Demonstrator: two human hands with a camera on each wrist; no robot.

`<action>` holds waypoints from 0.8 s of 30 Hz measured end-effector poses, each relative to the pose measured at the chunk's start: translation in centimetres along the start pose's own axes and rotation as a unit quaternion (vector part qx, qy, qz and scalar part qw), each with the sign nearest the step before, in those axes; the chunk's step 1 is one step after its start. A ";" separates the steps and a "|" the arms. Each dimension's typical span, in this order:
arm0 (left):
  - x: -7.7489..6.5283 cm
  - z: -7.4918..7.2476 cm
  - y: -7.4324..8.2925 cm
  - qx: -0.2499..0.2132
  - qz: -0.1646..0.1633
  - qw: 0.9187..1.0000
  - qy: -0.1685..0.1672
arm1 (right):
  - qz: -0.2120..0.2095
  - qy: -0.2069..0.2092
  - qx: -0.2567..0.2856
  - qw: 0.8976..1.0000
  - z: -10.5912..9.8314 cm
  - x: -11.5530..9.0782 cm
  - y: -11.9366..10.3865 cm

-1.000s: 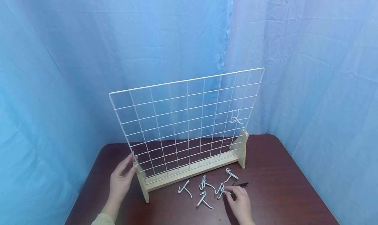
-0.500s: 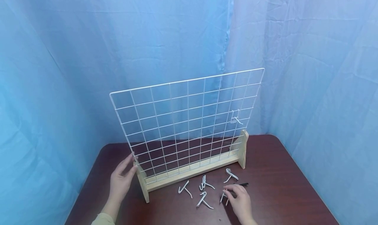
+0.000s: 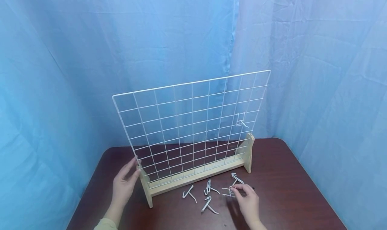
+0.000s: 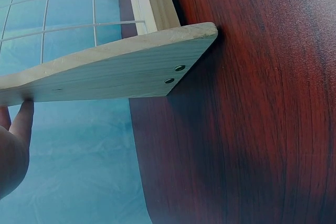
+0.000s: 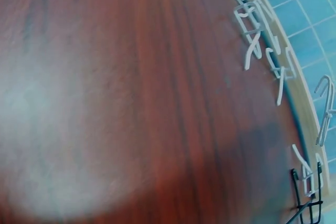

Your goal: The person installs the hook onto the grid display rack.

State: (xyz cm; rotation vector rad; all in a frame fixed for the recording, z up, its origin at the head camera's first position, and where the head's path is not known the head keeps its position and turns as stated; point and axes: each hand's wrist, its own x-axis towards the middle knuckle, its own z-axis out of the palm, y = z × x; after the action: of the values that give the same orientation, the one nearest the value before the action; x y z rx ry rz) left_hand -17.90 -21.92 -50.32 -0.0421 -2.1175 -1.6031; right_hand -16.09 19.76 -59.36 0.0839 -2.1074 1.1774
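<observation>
In the head view, my left hand holds the left wooden upright of the stand between thumb and fingers. The left wrist view shows a finger against that side panel. A white wire grid stands upright in the base. My right hand pinches a white wire hook just above the table, prongs pointing left. That hook also appears at the right wrist view's edge, where the hand itself is out of sight. One white hook hangs on the grid's right part.
Several white hooks lie before the stand, among them one at left, one nearest me and one by the right upright. A black hook lies near my right hand, mostly hidden in the head view. Blue curtains surround the table.
My right hand has picked the white hook up from the table and turned it, so its prongs swung from downward to leftward. My left hand and the grid stay put.
</observation>
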 end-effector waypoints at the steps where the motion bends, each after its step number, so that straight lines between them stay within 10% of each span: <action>1: 0.0 0.0 0.0 0.000 0.000 1.000 0.000 | 0.010 0.005 -0.001 1.000 0.0 0.1 -0.1; 11: 0.0 0.0 0.0 0.001 -0.002 1.000 0.002 | 0.101 0.033 0.059 0.993 0.1 1.8 -1.5; 24: 0.0 0.1 0.2 -0.001 0.010 1.000 0.005 | 0.094 0.067 0.071 0.991 -0.5 5.0 -6.2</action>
State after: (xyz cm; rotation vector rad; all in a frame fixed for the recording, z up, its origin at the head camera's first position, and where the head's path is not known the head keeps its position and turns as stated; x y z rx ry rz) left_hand -17.84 -21.77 -50.21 -0.0559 -2.1017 -1.5904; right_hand -17.18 17.89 -51.72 -0.1289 -1.9452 1.4040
